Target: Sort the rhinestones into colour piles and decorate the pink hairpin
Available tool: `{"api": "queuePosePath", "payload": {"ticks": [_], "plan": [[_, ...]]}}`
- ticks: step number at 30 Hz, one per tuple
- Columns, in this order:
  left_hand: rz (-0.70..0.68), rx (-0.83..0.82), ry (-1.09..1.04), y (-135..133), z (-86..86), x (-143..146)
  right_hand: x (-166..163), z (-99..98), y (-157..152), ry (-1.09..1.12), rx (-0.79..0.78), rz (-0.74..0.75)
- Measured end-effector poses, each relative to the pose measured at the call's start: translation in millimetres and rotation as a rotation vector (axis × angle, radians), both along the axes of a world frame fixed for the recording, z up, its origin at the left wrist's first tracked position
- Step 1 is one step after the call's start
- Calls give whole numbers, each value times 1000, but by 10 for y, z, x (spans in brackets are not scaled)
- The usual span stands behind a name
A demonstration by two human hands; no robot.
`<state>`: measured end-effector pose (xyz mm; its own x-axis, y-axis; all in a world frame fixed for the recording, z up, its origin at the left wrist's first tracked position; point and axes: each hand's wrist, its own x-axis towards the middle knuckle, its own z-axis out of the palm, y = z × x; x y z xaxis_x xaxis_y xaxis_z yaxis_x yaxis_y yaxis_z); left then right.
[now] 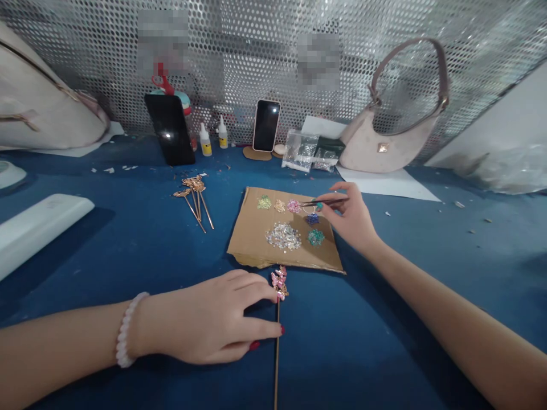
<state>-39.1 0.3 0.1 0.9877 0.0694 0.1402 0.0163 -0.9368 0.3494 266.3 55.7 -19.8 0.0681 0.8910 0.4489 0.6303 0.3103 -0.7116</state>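
Note:
My right hand (348, 219) is closed on dark tweezers (331, 201), whose tips reach the small pile of pink rhinestones (293, 206) on a cardboard piece (250, 230). Green, cream, blue, teal and a larger pile of clear silvery rhinestones (283, 237) lie on the same cardboard. Below its near edge, a gold hairpin (279, 283) with a pink-stoned ornament lies on the blue table, its long stem pointing toward me. My left hand (209, 316) presses it with its fingertips, one by the ornament and another on the stem.
Several gold hairpins (195, 193) lie left of the cardboard. Behind stand a black phone (171, 131), two glue bottles (205, 142) and a white-framed phone (266, 126). Plastic packets (301, 151) and a pale handbag (384, 142) sit back right. A white elongated object (47, 228) lies left.

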Motion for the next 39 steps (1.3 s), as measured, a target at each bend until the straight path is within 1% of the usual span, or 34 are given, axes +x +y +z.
{"api": "queuePosePath", "payload": {"ticks": [5, 12, 18, 23, 28, 39], "plan": [[1, 8, -4, 29, -4, 3, 7, -25, -2, 5, 36, 3], [54, -20, -41, 57, -41, -14, -32, -5, -19, -35, 25, -8], [66, -78, -43, 70, -24, -5, -79, 26, -4, -164, 47, -96], [80, -139, -54, 77, -14, 8, -69, 36, 35, -188, 47, -137], [114, -200, -62, 82, -31, 3, -92, 55, 24, -213, 23, -107], [93, -210, -32, 92, -44, -14, -75, 67, 39, -234, 32, -132]]}}
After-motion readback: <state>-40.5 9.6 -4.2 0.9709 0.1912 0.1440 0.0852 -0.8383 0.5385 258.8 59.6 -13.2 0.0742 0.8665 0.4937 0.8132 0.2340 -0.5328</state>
